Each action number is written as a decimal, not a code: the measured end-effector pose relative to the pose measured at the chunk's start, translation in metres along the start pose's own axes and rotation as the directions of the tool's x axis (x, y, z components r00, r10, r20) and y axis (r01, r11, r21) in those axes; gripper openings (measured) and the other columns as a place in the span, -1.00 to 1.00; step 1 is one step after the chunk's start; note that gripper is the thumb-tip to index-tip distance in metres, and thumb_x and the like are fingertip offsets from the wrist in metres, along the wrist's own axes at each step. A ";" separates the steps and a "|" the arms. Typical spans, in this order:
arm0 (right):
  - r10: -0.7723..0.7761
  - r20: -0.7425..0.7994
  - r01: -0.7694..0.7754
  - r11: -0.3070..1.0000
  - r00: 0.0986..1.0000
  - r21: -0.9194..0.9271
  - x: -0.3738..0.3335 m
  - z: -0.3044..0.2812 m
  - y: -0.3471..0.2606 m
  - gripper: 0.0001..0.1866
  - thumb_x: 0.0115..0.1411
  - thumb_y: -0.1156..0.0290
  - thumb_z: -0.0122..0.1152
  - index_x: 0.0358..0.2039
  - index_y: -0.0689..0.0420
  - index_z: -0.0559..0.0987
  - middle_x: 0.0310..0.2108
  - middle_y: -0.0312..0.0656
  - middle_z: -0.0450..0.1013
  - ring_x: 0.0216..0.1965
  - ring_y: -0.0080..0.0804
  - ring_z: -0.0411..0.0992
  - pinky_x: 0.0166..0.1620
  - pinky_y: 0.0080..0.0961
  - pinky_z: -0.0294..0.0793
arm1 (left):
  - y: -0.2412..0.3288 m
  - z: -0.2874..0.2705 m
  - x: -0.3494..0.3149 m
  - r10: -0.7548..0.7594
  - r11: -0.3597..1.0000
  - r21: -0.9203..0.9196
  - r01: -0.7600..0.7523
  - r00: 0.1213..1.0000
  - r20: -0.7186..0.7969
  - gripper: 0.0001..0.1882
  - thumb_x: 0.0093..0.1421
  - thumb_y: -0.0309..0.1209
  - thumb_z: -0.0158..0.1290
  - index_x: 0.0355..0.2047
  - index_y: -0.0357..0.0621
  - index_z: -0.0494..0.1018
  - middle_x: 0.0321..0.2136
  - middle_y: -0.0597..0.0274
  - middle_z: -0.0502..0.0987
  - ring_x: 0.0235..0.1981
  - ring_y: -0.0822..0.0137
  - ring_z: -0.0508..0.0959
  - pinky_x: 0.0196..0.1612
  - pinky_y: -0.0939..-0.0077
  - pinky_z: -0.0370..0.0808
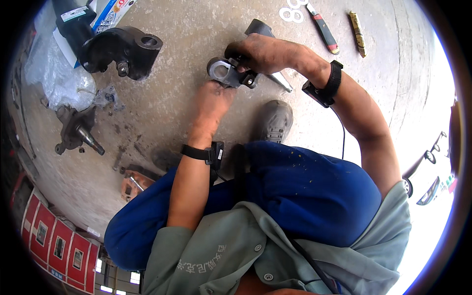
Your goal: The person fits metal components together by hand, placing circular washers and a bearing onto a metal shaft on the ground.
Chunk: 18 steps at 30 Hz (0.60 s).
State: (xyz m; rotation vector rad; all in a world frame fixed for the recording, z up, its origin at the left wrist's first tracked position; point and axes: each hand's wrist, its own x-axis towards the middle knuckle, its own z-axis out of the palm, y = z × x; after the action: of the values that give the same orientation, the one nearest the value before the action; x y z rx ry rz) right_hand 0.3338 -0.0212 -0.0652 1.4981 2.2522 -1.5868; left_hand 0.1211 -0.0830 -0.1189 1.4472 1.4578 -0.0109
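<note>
A dark grey metal steering knuckle (250, 82) with a bright-rimmed round eye and a tapered silver spindle is held just above the concrete floor. My right hand (265, 53) wraps over its top, fingers curled round the body. From below, my left hand (215, 101) is closed at the lower edge of the eye; its fingertips are hidden beneath the part and it is slightly blurred. Left of both hands lies a large black metal axle end (123, 49) with a round bore. A second steering knuckle (78, 130) rests on the floor, its spindle pointing down to the right.
White ring washers (291, 14), a red-and-black-handled knife (323, 30) and a gold-coloured stick (358, 35) lie at the far right. Clear plastic wrap (69, 86) is bunched at left. By my left knee sits an orange-brown metal part (132, 183). My shoe (276, 120) stands close below the knuckle.
</note>
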 end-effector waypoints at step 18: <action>-0.124 -0.058 0.123 0.992 0.991 -0.015 0.000 0.008 0.010 -0.66 0.24 0.42 0.28 0.00 0.22 0.51 -0.27 0.05 0.58 -0.13 0.02 0.57 -0.05 -0.12 0.54 | -0.006 0.002 -0.011 0.055 0.998 0.020 -0.054 0.995 -0.082 -0.58 0.11 -0.09 0.30 -0.28 -0.26 0.62 -0.40 -0.16 0.64 -0.30 -0.18 0.63 -0.21 0.19 0.54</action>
State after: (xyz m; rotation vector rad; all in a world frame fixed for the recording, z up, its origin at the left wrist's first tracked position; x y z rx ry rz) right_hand 0.3371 -0.0262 -0.0768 1.4479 2.4259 -1.5763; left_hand 0.1147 -0.0940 -0.1165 1.5164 1.4872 0.0706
